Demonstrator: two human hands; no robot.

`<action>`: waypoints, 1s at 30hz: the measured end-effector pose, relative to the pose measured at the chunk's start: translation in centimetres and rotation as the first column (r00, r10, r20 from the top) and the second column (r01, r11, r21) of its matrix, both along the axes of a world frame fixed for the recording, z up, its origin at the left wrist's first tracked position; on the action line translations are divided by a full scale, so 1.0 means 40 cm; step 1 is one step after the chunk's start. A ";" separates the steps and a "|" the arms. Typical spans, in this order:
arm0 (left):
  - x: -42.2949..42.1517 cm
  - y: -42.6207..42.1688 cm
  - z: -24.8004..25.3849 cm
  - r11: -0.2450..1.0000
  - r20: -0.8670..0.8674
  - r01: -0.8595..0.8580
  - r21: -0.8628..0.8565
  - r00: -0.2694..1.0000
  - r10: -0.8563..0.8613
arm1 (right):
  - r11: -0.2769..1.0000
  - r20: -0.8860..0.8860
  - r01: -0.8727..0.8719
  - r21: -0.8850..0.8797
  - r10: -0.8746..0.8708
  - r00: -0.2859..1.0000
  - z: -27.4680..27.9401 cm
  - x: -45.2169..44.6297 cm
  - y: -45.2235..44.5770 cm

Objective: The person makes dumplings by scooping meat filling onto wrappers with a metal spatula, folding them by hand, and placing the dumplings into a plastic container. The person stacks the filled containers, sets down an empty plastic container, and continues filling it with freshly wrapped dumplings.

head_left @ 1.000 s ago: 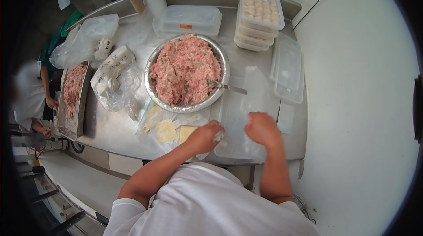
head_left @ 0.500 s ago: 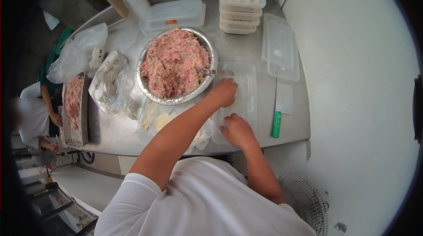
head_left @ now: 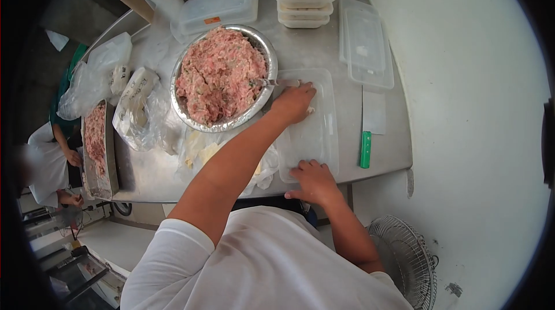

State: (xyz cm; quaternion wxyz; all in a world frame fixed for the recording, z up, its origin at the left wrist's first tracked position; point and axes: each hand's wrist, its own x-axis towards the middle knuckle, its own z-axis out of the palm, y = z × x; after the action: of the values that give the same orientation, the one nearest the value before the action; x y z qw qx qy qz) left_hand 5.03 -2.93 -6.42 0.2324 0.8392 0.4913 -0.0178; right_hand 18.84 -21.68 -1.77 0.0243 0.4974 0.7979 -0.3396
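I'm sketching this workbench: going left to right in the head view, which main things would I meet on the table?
Metal tray with minced meat, white package with handwriting, large metal bowl, clear plastic container, green-handled knife.

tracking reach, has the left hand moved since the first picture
Yes: judged against the table, the left hand has moved forward, away from its near edge.

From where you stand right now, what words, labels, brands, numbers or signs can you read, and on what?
Nothing reads clearly.
Dark lettering on the white wrapped package: too blurred to read.
Dark marks, perhaps lettering, on the smaller package beside it: too blurred.
Orange label on the translucent container: too small to read.
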 end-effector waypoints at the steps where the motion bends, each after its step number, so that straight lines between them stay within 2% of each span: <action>1: 0.003 -0.005 0.010 0.997 0.023 0.026 0.069 0.999 -0.028 | 1.000 0.048 0.002 -0.012 -0.001 0.999 0.001 -0.003 -0.002; 5: 0.007 0.005 -0.002 0.995 -0.006 0.081 0.062 0.997 -0.081 | 0.998 0.157 -0.047 0.029 0.042 0.987 -0.026 -0.013 -0.004; 7: 0.004 0.005 -0.018 0.981 0.125 0.128 0.148 0.981 -0.147 | 0.998 0.179 -0.042 0.047 0.033 0.983 -0.019 -0.018 -0.007; 11: 0.014 -0.001 -0.035 0.983 0.203 0.103 0.149 0.970 -0.133 | 1.000 0.277 0.008 -0.030 0.000 0.961 0.046 -0.019 -0.004; 12: 0.020 0.000 -0.018 0.995 0.179 0.043 0.093 0.982 -0.060 | 0.999 0.276 0.010 -0.033 -0.001 0.961 0.048 -0.014 0.003; 13: 0.024 -0.004 -0.002 0.999 0.149 -0.014 0.032 0.989 0.009 | 0.998 0.205 -0.001 0.055 -0.010 0.979 0.047 -0.008 0.003; 14: 0.029 -0.009 0.013 1.000 0.148 -0.007 0.022 0.989 0.004 | 0.990 0.134 -0.005 0.143 -0.014 0.991 0.044 -0.005 -0.001; 16: 0.035 -0.016 0.034 0.993 -0.084 -0.064 -0.096 0.995 0.056 | 0.991 0.127 0.014 0.130 -0.031 0.991 -0.009 -0.005 -0.015; 18: 0.038 -0.036 0.021 0.998 -0.088 -0.053 -0.042 0.995 0.049 | 0.990 0.118 0.026 0.140 -0.042 0.992 -0.032 -0.007 -0.011; 19: 0.040 -0.038 0.012 0.999 -0.091 -0.042 0.009 0.995 0.043 | 0.997 0.150 0.000 0.076 -0.012 0.989 -0.027 -0.008 -0.005; 20: 0.040 -0.033 0.004 0.999 -0.092 -0.046 0.011 0.995 0.047 | 1.000 0.178 -0.022 0.007 0.020 0.984 -0.024 -0.012 -0.006; 23: 0.052 0.014 0.000 0.998 -0.089 -0.057 -0.009 0.994 0.056 | 0.999 0.174 -0.046 0.024 0.041 0.984 -0.035 -0.007 0.026; 26: 0.050 0.028 -0.010 0.998 -0.048 -0.064 -0.012 0.997 0.063 | 0.992 0.199 -0.072 0.099 0.051 0.979 -0.052 -0.003 0.065; 28: 0.050 0.018 0.027 0.966 -0.013 -0.182 0.185 0.982 0.188 | 0.992 0.219 -0.080 0.097 0.057 0.974 -0.037 -0.011 0.119; 29: 0.041 -0.003 0.042 0.965 -0.017 -0.189 0.180 0.981 0.196 | 0.993 0.238 -0.077 0.084 0.056 0.970 -0.029 -0.012 0.125; 30: 0.024 -0.030 0.062 0.963 0.205 -0.186 0.194 0.968 0.145 | 0.993 0.234 -0.089 0.078 0.069 0.970 -0.020 -0.007 0.122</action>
State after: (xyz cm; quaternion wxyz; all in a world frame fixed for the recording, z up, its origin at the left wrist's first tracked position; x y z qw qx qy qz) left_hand 5.98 -4.13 -3.95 0.1877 0.8129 0.5349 0.1337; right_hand 18.57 -16.80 -2.57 0.1084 0.5018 0.8231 -0.2429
